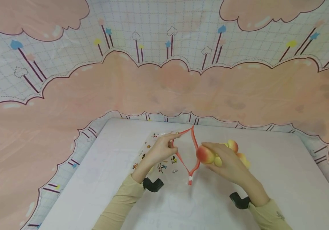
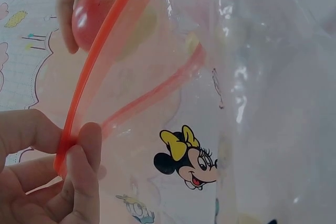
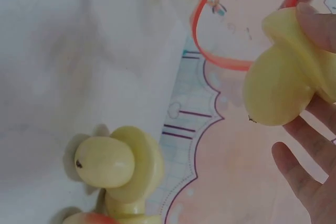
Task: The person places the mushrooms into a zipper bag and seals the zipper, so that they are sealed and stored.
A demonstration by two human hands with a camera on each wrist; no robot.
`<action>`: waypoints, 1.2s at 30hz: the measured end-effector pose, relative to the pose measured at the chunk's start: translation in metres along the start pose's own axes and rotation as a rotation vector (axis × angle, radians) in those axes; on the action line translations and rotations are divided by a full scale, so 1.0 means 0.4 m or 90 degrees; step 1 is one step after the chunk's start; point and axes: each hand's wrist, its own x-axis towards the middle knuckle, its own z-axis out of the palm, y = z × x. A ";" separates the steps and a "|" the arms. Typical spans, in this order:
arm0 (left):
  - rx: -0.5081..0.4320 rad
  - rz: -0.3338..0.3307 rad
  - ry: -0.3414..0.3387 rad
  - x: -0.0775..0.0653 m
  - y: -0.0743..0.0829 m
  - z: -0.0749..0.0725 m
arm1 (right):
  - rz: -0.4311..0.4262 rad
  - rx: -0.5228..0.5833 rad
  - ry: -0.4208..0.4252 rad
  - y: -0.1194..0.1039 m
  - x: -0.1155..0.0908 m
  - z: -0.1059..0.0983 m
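Observation:
My left hand (image 1: 161,148) pinches one side of the orange-red zip rim (image 2: 97,69) of a clear plastic bag (image 1: 162,167) printed with cartoon characters. The bag's mouth gapes in a diamond shape. In my right hand (image 1: 224,159) is a gourd-like fruit (image 1: 205,155), red on one side and yellow on the other, held at the right side of that mouth. From the right wrist view, its yellow rounded lobe (image 3: 275,87) with a dark tip shows under a wider collar. Whether the fruit touches the rim I cannot tell.
More gourd-like fruits (image 3: 107,161) lie on the white table (image 1: 290,182) beyond my right hand, partly hidden by it in the head view. A black wrist mount (image 1: 153,184) sits on the left wrist, another (image 1: 240,200) on the right. Patterned cloth (image 1: 153,88) hangs behind the table.

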 end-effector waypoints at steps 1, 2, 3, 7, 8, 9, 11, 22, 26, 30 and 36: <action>-0.001 -0.001 0.000 0.000 0.000 0.000 | 0.003 0.004 -0.004 -0.002 0.004 0.002; 0.000 -0.002 0.000 0.000 0.001 0.001 | 0.006 0.004 -0.008 -0.003 0.009 0.004; -0.001 -0.003 0.000 -0.001 0.001 0.001 | 0.008 0.004 -0.013 -0.005 0.013 0.005; -0.004 -0.006 0.004 0.001 0.002 0.003 | 0.007 0.011 -0.032 -0.008 0.033 0.013; -0.004 -0.007 0.005 0.001 0.002 0.003 | 0.006 0.012 -0.037 -0.009 0.037 0.015; -0.005 -0.007 0.005 0.001 0.002 0.003 | 0.003 0.013 -0.040 -0.011 0.041 0.017; -0.005 -0.008 0.006 0.001 0.002 0.003 | 0.000 0.011 -0.047 -0.013 0.047 0.022; -0.004 -0.005 0.000 0.000 0.002 0.001 | 0.006 0.008 -0.105 -0.028 0.071 0.050; -0.001 0.001 -0.001 0.000 0.002 0.000 | 0.002 0.028 -0.127 -0.035 0.081 0.062; 0.004 0.007 0.000 0.001 0.003 0.000 | 0.015 0.040 -0.151 -0.040 0.087 0.072; 0.011 0.013 0.000 0.002 0.004 0.000 | 0.022 0.042 -0.165 -0.047 0.090 0.086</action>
